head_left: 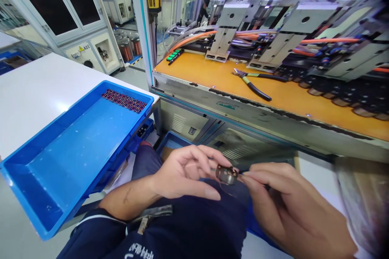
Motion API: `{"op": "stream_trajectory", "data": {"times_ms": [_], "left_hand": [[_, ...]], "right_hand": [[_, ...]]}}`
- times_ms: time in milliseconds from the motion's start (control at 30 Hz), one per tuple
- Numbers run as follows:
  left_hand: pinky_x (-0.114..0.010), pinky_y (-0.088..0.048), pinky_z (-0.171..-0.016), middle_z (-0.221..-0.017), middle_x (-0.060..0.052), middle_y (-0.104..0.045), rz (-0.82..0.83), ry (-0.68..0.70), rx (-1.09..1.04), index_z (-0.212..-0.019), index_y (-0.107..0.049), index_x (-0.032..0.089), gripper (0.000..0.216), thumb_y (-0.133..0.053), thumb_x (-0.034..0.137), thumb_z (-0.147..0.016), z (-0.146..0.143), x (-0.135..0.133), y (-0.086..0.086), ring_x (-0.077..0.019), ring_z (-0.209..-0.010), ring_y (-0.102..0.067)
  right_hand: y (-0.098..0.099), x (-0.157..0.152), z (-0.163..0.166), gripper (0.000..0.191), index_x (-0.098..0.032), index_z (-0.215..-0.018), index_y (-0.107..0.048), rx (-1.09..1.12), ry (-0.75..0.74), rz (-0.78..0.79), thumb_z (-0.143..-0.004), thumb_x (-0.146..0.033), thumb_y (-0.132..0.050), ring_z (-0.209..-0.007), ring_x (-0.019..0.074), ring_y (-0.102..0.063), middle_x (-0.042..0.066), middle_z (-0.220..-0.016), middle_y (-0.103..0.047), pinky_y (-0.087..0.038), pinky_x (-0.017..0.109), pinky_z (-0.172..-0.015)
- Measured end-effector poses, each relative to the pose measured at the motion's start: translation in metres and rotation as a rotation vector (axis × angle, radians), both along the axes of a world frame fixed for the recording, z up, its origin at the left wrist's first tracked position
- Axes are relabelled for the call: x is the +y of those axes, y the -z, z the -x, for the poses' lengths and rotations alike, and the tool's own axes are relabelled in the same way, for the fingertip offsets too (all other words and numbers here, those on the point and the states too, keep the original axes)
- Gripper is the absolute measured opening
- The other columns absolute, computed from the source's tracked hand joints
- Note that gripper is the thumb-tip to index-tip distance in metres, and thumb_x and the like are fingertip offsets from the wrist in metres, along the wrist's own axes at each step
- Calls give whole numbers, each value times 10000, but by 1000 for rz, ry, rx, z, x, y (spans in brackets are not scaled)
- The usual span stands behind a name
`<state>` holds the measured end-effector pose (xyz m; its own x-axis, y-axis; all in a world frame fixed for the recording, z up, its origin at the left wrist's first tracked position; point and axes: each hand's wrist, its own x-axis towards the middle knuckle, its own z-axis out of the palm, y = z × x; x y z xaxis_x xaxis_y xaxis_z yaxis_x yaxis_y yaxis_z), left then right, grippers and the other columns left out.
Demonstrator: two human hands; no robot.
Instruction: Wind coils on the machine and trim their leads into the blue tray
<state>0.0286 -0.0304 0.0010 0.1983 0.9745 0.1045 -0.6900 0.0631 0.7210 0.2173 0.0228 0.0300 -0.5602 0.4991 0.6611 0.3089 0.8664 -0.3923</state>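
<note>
Head view: a small coil part (226,175) is held between the two hands above the lap, well below the orange worktop (212,73). Left hand (185,172) is closed on its left side; right hand (282,202) is pinched at its right edge. Long axis cannot be told.

tray (75,153) left on table (33,93) | pliers (253,81) on bench (212,75) ahead | coil (226,175) between hands
</note>
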Motion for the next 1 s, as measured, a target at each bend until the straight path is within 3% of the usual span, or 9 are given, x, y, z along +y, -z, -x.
{"op": "stream_trajectory", "data": {"times_ms": [100, 233, 333, 400, 500, 633, 767, 867, 1000], "left_hand": [[-379, -531, -947, -1036, -66, -695, 60, -18, -50, -861, -558, 167, 433, -904, 251, -614, -1, 3, 2, -245, -1136, -663], [-253, -539, -680, -824, -78, -706, 105, 291, 25, -995, -595, 123, 505, -729, 558, -778, -2, 4, 9, -165, -747, -717], [-211, -478, -526, -666, -22, -670, 104, 392, 90, -973, -552, 138, 426, -688, 517, -835, 0, 4, 10, -135, -543, -663], [-212, -485, -535, -680, -12, -675, 112, 354, 121, -1027, -539, 148, 408, -718, 457, -830, 2, 4, 7, -133, -549, -665], [-235, -502, -547, -692, -28, -688, 108, 424, 146, -1105, -536, 148, 507, -688, 542, -825, 5, 7, 3, -152, -580, -677], [-216, -497, -500, -639, -37, -678, 91, 574, 155, -935, -548, 144, 453, -610, 587, -863, 5, 8, 2, -139, -522, -660], [-173, -502, -485, -650, 2, -678, 79, 360, 119, -1081, -532, 161, 316, -682, 356, -883, 3, 3, 3, -116, -517, -666], [-159, -524, -526, -806, -18, -702, 49, 183, 89, -1100, -556, 175, 270, -694, 189, -868, 2, 0, -1, -110, -610, -708], [-247, -586, -810, -1130, -26, -658, -106, -21, 110, -883, -607, 161, 274, -773, 16, -722, 3, -1, -5, -148, -919, -734]], "right_hand": [[-4, 2, -1, 72, -179, -935, -583, 16, -93, -4, -938, -128, -532, -658, 112, -622, 27, -773, -618, -525, 206, -576], [-9, 7, -4, 104, -181, -940, -584, -9, -204, -48, -933, -96, -523, -646, 105, -636, 19, -771, -634, -543, 207, -586], [-10, 7, -5, 105, -188, -953, -581, -23, -197, -54, -928, -95, -539, -644, 107, -642, 12, -775, -637, -549, 213, -581], [-9, 6, -5, 101, -193, -969, -576, -16, -173, -61, -933, -106, -540, -649, 119, -646, 14, -781, -637, -554, 232, -578], [-6, 2, -6, 103, -197, -982, -571, -9, -151, -61, -942, -111, -530, -651, 129, -644, 20, -790, -634, -555, 252, -568], [-4, 1, -6, 110, -183, -975, -578, 2, -159, -62, -946, -96, -518, -668, 123, -639, 27, -795, -628, -551, 247, -574], [-4, 1, -5, 92, -169, -968, -587, 1, -143, -80, -932, -94, -546, -673, 122, -647, 32, -794, -639, -554, 237, -597], [-8, -1, -1, 105, -179, -952, -597, 8, -84, -23, -899, -89, -586, -661, 112, -648, 24, -787, -657, -544, 211, -576], [-11, -4, 8, 115, -173, -879, -609, 144, -28, 199, -878, -58, -600, -662, 81, -623, 8, -752, -639, -514, 170, -591]]}}
